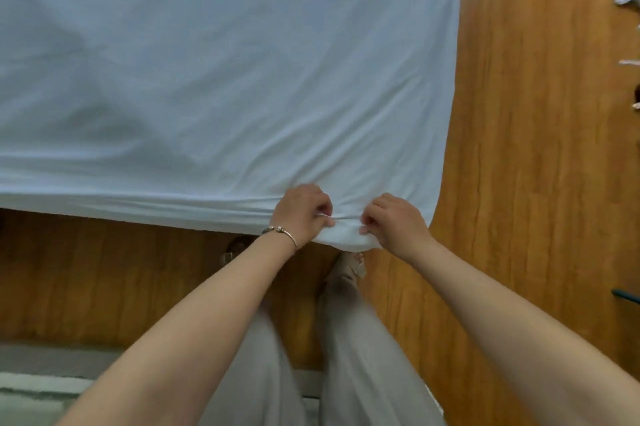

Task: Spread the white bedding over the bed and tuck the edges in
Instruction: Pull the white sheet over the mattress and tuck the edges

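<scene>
White bedding (221, 72) spread flat over bed, near edge hanging by wooden floor (519, 148) | left hand (300, 214) pinches edge fold | right hand (394, 223) pinches same fold, just beside

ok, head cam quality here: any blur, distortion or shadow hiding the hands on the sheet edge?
Head view: both hands are sharp, left hand and right hand pinching the white sheet edge. The trouser legs are smeared with blur. Wide-angle bend curves the bed's right edge. Soft dark shadows cross the sheet at left; no glare.
</scene>
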Demonstrator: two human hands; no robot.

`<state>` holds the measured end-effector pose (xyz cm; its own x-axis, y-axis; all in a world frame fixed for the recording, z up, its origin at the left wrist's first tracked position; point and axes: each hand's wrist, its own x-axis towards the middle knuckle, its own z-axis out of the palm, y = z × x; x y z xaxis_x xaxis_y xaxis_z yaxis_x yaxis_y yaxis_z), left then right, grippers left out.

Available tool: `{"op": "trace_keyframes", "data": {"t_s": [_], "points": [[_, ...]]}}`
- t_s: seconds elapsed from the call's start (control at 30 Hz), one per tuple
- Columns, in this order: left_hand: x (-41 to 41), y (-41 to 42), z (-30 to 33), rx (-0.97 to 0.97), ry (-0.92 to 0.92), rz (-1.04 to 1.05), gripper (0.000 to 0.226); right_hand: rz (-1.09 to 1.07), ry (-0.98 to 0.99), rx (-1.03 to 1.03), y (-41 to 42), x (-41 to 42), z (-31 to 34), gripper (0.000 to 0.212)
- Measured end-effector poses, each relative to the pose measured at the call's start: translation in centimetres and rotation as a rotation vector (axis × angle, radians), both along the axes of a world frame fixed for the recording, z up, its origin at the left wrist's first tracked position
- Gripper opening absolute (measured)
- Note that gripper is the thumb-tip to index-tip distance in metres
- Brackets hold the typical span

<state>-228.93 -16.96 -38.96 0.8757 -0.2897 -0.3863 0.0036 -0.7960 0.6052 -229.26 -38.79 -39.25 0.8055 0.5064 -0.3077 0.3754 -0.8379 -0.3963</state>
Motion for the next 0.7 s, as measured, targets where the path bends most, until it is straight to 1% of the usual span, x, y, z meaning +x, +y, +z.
{"op": "trace_keyframes", "data": {"t_s": [0.07, 0.13, 0.2, 0.27, 0.33, 0.4, 0.47, 0.53, 0.57, 0.6, 0.63, 0.67, 0.7], "points": [[0.0, -0.2, 0.7, 0.026, 0.077, 0.085, 0.017, -0.003, 0.091, 0.008, 0.0, 1.0, 0.2, 0.015], [-0.1, -0.3, 1.6, 0.048, 0.135, 0.169, 0.02, -0.067, 0.238, 0.019, -0.4, 2.1, 0.9, 0.016], [-0.7, -0.7, 2.5, 0.069, 0.149, 0.206, 0.018, -0.09, 0.337, 0.034, -0.9, 2.2, 1.5, 0.014], [-1.9, -1.1, 2.8, 0.076, 0.196, 0.213, 0.018, -0.047, 0.405, 0.002, -1.3, 1.5, 1.4, 0.009], [-3.3, -1.8, 2.7, 0.081, 0.26, 0.181, 0.017, -0.037, 0.468, -0.036, -1.7, 0.2, 1.2, 0.005], [-3.3, -2.4, 2.2, 0.128, 0.289, 0.132, 0.016, -0.054, 0.489, -0.038, -1.7, -0.2, 0.7, 0.003], [-2.2, -2.7, 2.2, 0.19, 0.325, 0.049, 0.016, -0.069, 0.514, -0.041, -1.5, 0.1, 0.7, 0.005], [-0.7, -2.5, 2.4, 0.188, 0.403, -0.04, 0.02, -0.063, 0.585, -0.059, -1.2, 0.9, 1.0, 0.011], [0.4, -2.4, 2.5, 0.154, 0.431, -0.068, 0.028, -0.051, 0.581, -0.059, -1.0, 1.7, 1.4, 0.016], [1.8, -2.2, 2.6, 0.109, 0.431, -0.056, 0.038, -0.053, 0.515, -0.044, -0.5, 3.0, 1.7, 0.022], [2.9, -2.2, 2.7, 0.066, 0.397, -0.003, 0.041, -0.087, 0.39, -0.018, 0.0, 4.3, 1.9, 0.027], [3.9, -2.2, 2.6, 0.066, 0.288, 0.062, 0.036, -0.13, 0.235, 0.012, 0.4, 5.9, 1.9, 0.03], [4.8, -2.4, 2.2, 0.146, 0.157, 0.098, 0.038, -0.169, 0.114, 0.022, 0.7, 7.2, 1.9, 0.041]]}}
